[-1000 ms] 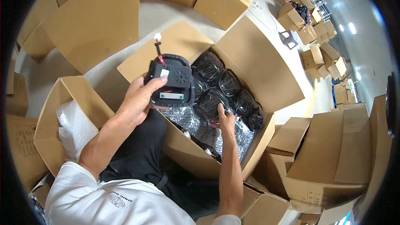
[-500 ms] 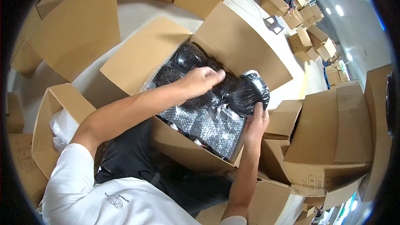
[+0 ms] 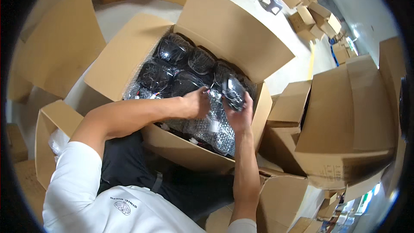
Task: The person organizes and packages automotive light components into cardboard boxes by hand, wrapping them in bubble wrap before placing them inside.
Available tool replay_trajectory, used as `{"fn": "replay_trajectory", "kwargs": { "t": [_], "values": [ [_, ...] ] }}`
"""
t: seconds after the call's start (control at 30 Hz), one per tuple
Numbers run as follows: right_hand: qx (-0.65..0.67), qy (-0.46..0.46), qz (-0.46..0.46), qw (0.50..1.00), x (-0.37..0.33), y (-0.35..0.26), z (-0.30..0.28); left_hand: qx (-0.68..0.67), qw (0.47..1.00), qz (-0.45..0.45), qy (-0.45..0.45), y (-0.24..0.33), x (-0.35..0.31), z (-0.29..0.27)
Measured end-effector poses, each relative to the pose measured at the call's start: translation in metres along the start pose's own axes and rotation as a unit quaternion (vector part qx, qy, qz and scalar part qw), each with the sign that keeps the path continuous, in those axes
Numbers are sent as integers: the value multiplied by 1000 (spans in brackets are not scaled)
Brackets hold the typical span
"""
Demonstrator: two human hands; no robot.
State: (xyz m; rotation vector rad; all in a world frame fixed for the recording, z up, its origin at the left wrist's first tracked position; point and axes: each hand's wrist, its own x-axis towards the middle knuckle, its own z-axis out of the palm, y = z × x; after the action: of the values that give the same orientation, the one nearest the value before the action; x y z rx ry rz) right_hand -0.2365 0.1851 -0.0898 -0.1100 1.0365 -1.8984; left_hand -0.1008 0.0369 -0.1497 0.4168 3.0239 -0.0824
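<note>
My right hand point(image 3: 240, 111) grips a black rounded part point(image 3: 234, 91) wrapped in clear film, held tilted above the right side of an open cardboard box point(image 3: 189, 149). Beside it, my left hand point(image 3: 197, 102) is closed in a pinch on what look like thin wires next to the part; the fingers partly hide them. A blurred white connector point(image 3: 214, 125) shows below. Several similar film-wrapped black parts point(image 3: 172, 48) lie in rows inside the box. Clear bubble wrap point(image 3: 224, 137) covers the near part of the contents, with small connectors poking out around it.
The box's flaps point(image 3: 235, 30) stand folded outward. A smaller carton point(image 3: 46, 155) with bubble wrap is at my left. Large cartons point(image 3: 332, 121) crowd the right side. A grey stool point(image 3: 271, 4) and more cartons stand farther off on the pale floor.
My right hand has brought the black part lower and leftward, turning it. My left hand has come down from above the wrapped parts to a pinch beside it. The view has shifted.
</note>
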Motion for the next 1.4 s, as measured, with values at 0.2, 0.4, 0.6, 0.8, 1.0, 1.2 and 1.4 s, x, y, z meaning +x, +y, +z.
{"fn": "replay_trajectory", "kwargs": {
  "t": [0.2,0.4,0.6,0.8,1.0,1.2,1.4],
  "values": [
    [-54,-10,59,997,23,16,-20,-94,992,51,66,-16,-15,6],
    [-216,66,78,971,-2,8,-32,21,999,30,17,-26,-34,-9],
    [-524,77,-34,847,-1,14,-26,-235,969,-75,9,-33,-32,-75],
    [-687,51,-180,702,9,34,-41,-147,984,-18,101,19,5,-52],
    [-671,-118,-230,695,-145,-85,-3,-160,967,-16,199,22,-19,-53],
    [-307,120,-183,926,-405,-157,-180,-237,963,70,108,134,-8,-71],
    [-116,578,52,806,-519,63,-462,-192,980,7,57,186,16,-41]
  ]
}}
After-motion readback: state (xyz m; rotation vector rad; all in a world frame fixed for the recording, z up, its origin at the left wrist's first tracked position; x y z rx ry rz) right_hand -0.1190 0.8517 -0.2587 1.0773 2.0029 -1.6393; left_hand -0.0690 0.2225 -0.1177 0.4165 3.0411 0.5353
